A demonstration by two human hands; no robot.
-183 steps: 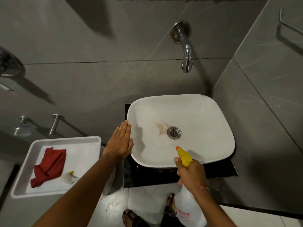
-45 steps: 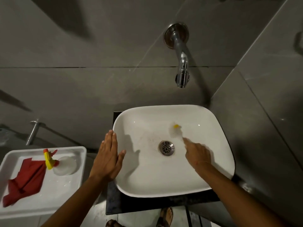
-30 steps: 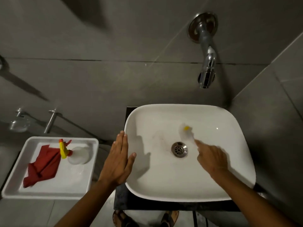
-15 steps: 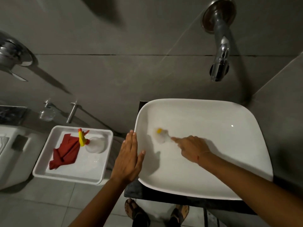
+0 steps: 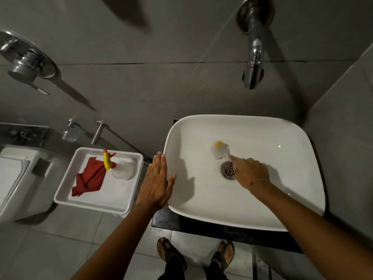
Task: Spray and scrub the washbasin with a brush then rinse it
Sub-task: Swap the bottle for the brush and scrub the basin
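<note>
The white washbasin (image 5: 262,209) stands on a black counter against the grey wall. My right hand (image 5: 249,171) is inside the bowl and grips a small brush (image 5: 221,151) with white bristles and a yellow tip. The bristles press on the bowl just behind the metal drain (image 5: 229,170). My left hand (image 5: 156,183) lies flat on the basin's left rim, fingers together and holding nothing. The spray bottle (image 5: 119,167), clear with a yellow and red nozzle, stands in the white tray at the left.
A chrome tap (image 5: 254,63) juts from the wall above the basin. The white tray (image 5: 94,201) also holds a red cloth (image 5: 89,178). A toilet (image 5: 18,178) is at far left. My sandalled feet (image 5: 193,255) stand on the tiled floor.
My right hand and the brush have swept from the bowl's left side back toward the middle, near the drain. My left hand stays on the rim. The view has shifted a little.
</note>
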